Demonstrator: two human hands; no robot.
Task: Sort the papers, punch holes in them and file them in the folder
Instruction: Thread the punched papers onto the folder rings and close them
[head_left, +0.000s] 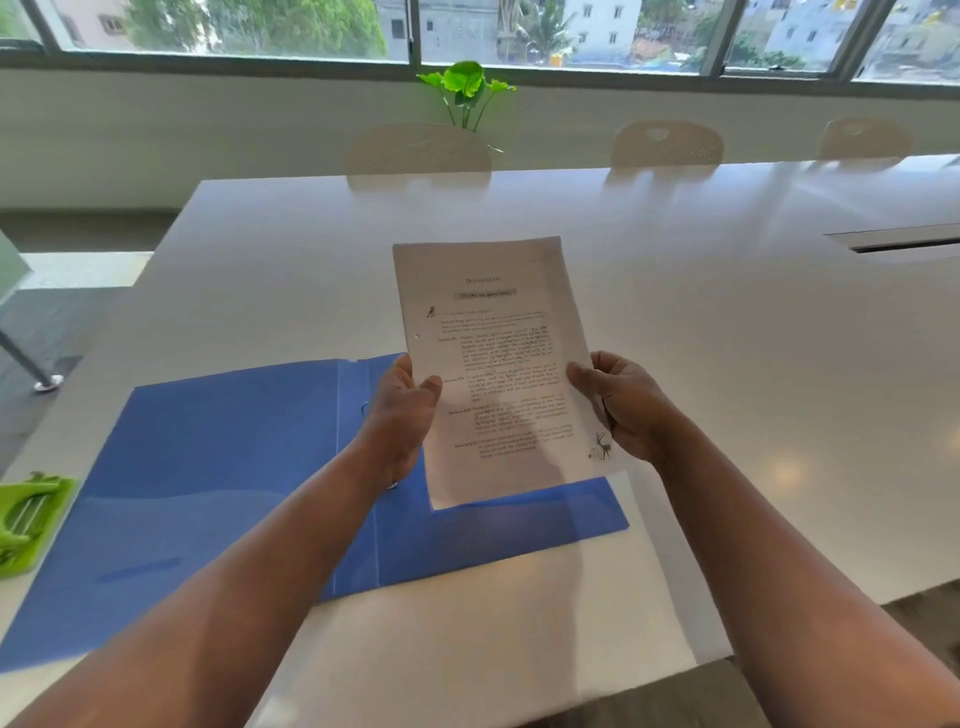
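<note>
White and glossy, the long surface (675, 312) runs toward a row of windows (311, 26). We see both hands raised above it, holding up a printed paper (488, 364) between them, tilted slightly. Our left hand (402, 410) grips the sheet's left edge, thumb on the front; our right hand (621, 402) pinches the right edge, fingers curled behind. A punched hole shows on the paper's left margin, above the left hand. Beneath both hands lies an open blue folder (208, 467), flat, with ring metal just visible by the left hand. Farther left of the left hand, at the edge of view, sits a green hole punch (28, 519). Beyond the hands stand pale chairs (667, 145) and a green plant (467, 88).
</note>
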